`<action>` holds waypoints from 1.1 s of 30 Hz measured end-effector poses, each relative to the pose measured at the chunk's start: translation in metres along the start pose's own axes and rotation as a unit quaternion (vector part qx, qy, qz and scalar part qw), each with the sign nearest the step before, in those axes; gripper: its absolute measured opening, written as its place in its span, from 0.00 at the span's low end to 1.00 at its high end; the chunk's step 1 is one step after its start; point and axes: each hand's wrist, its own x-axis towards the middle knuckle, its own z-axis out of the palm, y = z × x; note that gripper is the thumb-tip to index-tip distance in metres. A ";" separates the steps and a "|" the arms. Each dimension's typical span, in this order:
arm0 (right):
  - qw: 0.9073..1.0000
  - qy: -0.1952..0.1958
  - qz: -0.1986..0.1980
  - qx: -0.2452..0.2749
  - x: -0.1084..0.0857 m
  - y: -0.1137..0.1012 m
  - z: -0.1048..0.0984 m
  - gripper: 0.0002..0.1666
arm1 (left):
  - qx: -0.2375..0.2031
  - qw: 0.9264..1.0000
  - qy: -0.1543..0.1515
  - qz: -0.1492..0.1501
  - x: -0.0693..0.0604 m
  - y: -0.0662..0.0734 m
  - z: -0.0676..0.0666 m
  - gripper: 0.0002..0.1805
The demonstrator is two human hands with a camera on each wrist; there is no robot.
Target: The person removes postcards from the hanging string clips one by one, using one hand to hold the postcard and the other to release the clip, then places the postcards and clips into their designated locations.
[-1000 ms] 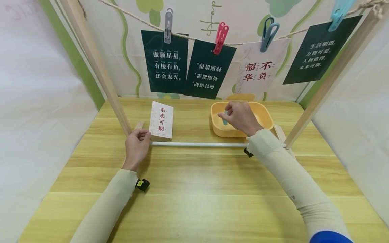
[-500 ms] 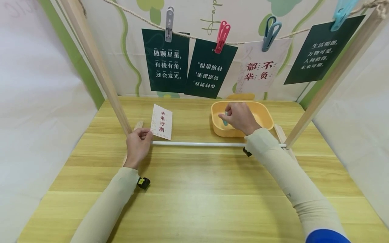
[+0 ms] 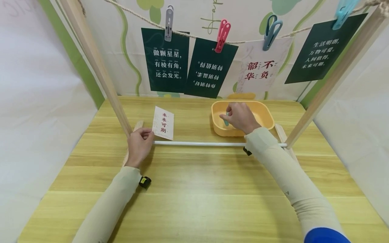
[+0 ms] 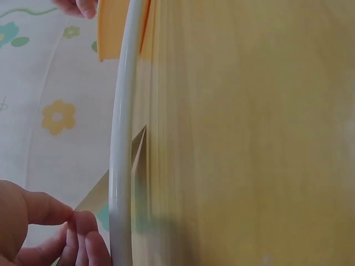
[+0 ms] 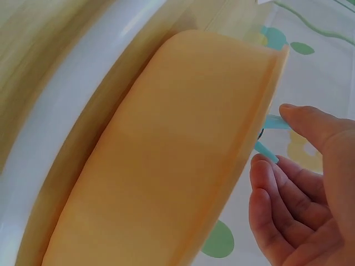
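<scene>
My left hand [image 3: 139, 145] pinches a white card [image 3: 163, 123] with red characters by its lower left corner, between thumb and fingertips. The card leans above the table just behind a white rod; in the left wrist view the card [image 4: 94, 191] appears nearly edge-on. Over the yellow plastic basin [image 3: 220, 130] is my right hand [image 3: 243, 116], holding a light blue clothespin [image 3: 226, 119]. In the right wrist view, my thumb is on one handle of the clothespin [image 5: 275, 121] and my fingertips on the other; the basin wall hides its far end.
The white rod [image 3: 197, 144] crosses between two wooden posts [image 3: 100, 71]. From a twine line [image 3: 138, 21] hang dark green cards [image 3: 165, 60] and a pale card [image 3: 264, 67], held by a grey clothespin [image 3: 169, 23], a red one and blue ones. A patterned backdrop stands behind.
My left hand has shifted slightly right, and the card's top edge has tipped lower. My right hand stays over the basin with the clothespin.
</scene>
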 end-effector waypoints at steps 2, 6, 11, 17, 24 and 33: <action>1.000 -0.004 0.003 -0.002 0.001 0.001 0.001 0.20 | 0.009 1.000 -0.001 0.000 0.000 0.001 0.001 0.14; 1.000 -0.013 0.003 -0.008 0.002 0.002 0.004 0.21 | 0.043 0.999 0.003 0.005 0.000 0.002 0.001 0.13; 0.999 -0.029 0.004 -0.015 0.004 0.003 0.008 0.21 | 0.093 0.995 0.013 0.021 0.000 0.003 0.002 0.13; 0.998 -0.051 0.011 -0.031 0.006 0.004 0.011 0.23 | 0.160 0.986 -0.002 0.044 -0.001 0.007 0.001 0.12; 0.997 -0.069 0.025 -0.037 0.008 0.005 0.014 0.22 | 0.211 0.976 -0.024 0.044 0.002 0.010 0.000 0.17; 0.995 -0.081 0.031 -0.044 0.010 0.001 0.016 0.23 | 0.269 0.961 -0.027 0.064 0.005 0.013 0.000 0.27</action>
